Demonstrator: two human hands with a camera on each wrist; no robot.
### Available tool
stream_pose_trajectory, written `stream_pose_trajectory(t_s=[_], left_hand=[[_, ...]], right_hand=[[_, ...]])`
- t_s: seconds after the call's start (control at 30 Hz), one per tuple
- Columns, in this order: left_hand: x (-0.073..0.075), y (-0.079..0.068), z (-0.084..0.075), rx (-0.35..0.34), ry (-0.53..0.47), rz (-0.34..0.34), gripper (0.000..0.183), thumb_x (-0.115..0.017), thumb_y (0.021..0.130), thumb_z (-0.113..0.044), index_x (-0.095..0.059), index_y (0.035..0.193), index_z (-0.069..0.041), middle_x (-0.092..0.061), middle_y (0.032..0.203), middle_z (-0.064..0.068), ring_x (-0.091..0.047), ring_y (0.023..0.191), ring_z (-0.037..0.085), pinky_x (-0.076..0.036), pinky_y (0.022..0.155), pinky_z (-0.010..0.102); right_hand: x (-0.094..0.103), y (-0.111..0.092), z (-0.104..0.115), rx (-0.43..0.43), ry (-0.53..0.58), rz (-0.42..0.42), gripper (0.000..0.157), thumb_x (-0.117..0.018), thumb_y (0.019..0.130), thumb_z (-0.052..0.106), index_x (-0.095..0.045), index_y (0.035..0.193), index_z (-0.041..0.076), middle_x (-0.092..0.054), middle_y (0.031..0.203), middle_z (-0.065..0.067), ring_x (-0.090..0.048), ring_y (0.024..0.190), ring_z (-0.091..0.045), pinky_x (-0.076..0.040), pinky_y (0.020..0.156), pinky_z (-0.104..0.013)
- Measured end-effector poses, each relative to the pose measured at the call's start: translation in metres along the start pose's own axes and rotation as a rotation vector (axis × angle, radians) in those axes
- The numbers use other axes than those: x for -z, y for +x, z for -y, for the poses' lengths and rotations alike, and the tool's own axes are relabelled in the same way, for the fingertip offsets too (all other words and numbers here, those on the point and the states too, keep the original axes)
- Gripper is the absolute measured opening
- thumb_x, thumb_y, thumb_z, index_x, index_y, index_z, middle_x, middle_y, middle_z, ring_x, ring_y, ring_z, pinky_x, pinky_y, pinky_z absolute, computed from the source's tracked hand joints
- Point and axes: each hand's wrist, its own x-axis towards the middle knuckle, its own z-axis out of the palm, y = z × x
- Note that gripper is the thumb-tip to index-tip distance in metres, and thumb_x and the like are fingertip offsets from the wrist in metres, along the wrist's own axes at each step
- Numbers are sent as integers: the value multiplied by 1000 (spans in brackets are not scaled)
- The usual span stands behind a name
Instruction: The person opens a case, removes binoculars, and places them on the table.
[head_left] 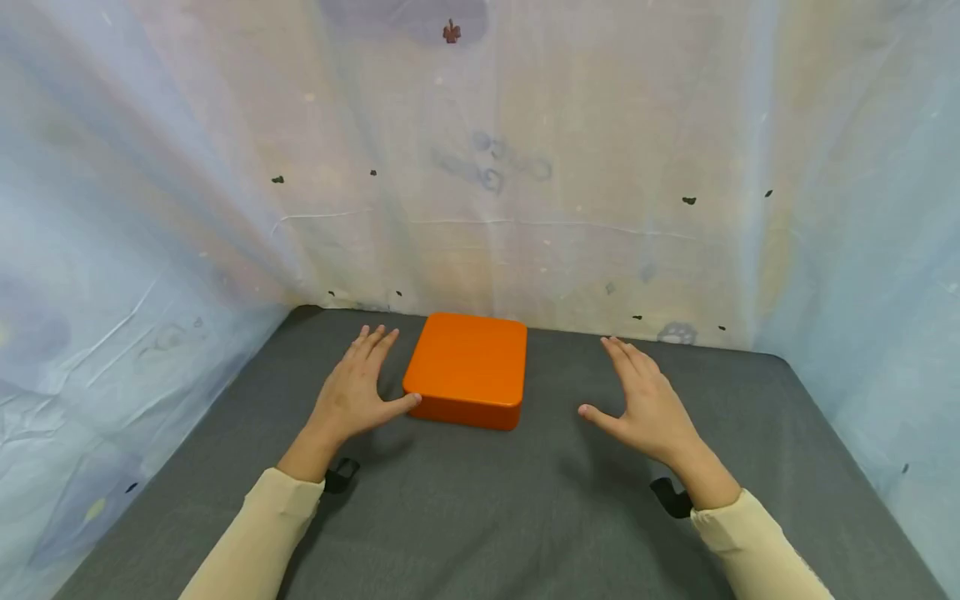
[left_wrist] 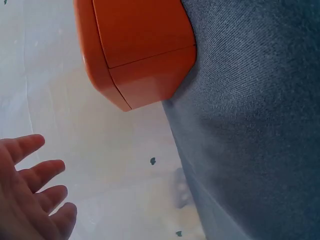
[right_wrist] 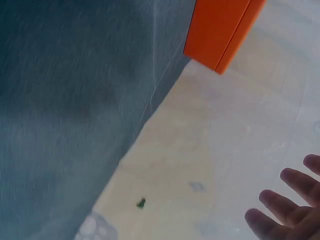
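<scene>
An orange square box (head_left: pixel 468 358) with rounded corners lies near the back of the grey-covered table. In the left wrist view a seam runs along the box (left_wrist: pixel 145 45) just below its top, like a lid line. My left hand (head_left: pixel 356 396) is spread beside the box's left side, its thumb tip overlapping the near left corner in the head view. Apart from the box, to its right, my right hand (head_left: pixel 645 404) is held with fingers extended and thumb out. Neither hand holds anything. Part of the box (right_wrist: pixel 215 32) also shows in the right wrist view.
Grey cloth covers the table (head_left: pixel 480 517). A pale patterned curtain (head_left: pixel 570 167) hangs right behind its back edge and along both sides. Dark straps (head_left: pixel 671 498) show at both wrists, below the cream sleeves (head_left: pixel 757 542).
</scene>
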Motion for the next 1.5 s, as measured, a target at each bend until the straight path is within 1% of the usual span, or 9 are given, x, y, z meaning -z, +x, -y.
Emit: stream_pose_trajectory(t_s=[0.17, 0.27, 0.43, 0.63, 0.87, 1.07, 1.2, 1.37, 1.5], left_hand=[[-2, 0, 1, 20, -62, 1, 100, -69, 75, -63, -25, 154, -21, -25, 159, 12, -17, 148, 36, -28, 110, 64], [-4, -1, 3, 37, -85, 13, 99, -69, 76, -62, -25, 154, -21, -25, 159, 12, -17, 148, 36, -29, 109, 65], [-7, -2, 6, 60, -132, 33, 96, -68, 78, -61, -24, 154, -22, -26, 159, 11, -19, 147, 36, -28, 109, 66], [-9, -6, 8, 76, -225, 33, 92, -69, 79, -58, -24, 154, -27, -27, 159, 8, -22, 146, 35, -29, 106, 68], [-10, -4, 7, 100, -316, 55, 88, -71, 81, -51, -26, 153, -27, -28, 157, 10, -26, 143, 38, -30, 105, 69], [-17, -2, 6, 129, -336, 86, 92, -72, 77, -56, -28, 152, -26, -30, 156, 10, -31, 141, 36, -32, 105, 67], [-22, -2, 9, 155, -374, 93, 94, -74, 76, -56, -29, 152, -26, -32, 155, 10, -37, 138, 36, -36, 103, 64], [-28, -1, 13, 171, -477, 101, 93, -77, 76, -48, -30, 151, -21, -32, 154, 13, -42, 134, 38, -42, 102, 59], [-34, 2, 18, 192, -561, 118, 91, -78, 78, -42, -30, 151, -18, -30, 155, 13, -43, 134, 36, -45, 102, 54]], right_hand=[[-6, 2, 8, -60, 157, 19, 94, -76, 79, 45, -27, 152, 14, -33, 153, -17, -30, 138, -43, -34, 103, -65], [-11, 4, 12, -82, 220, 29, 93, -77, 78, 44, -28, 152, 14, -32, 153, -16, -30, 138, -42, -35, 103, -65], [-19, 8, 18, -100, 266, 49, 93, -76, 78, 46, -28, 152, 16, -31, 154, -16, -31, 139, -40, -36, 102, -66], [-26, 12, 20, -98, 301, 47, 92, -76, 78, 45, -29, 151, 17, -34, 153, -13, -35, 138, -36, -38, 102, -63], [-34, 15, 23, -98, 402, 39, 91, -79, 78, 39, -31, 150, 12, -40, 148, -14, -43, 132, -34, -42, 104, -54], [-43, 20, 30, -153, 505, 66, 90, -80, 77, 37, -32, 149, 11, -40, 149, -14, -43, 133, -34, -40, 106, -54], [-54, 26, 34, -175, 552, 98, 89, -79, 79, 37, -31, 150, 13, -38, 151, -14, -44, 134, -34, -41, 107, -51], [-69, 34, 37, -205, 621, 148, 86, -78, 80, 36, -31, 150, 16, -37, 152, -11, -44, 135, -34, -42, 106, -50], [-81, 40, 40, -227, 654, 191, 86, -77, 81, 35, -30, 150, 16, -36, 153, -14, -45, 135, -35, -43, 106, -50]])
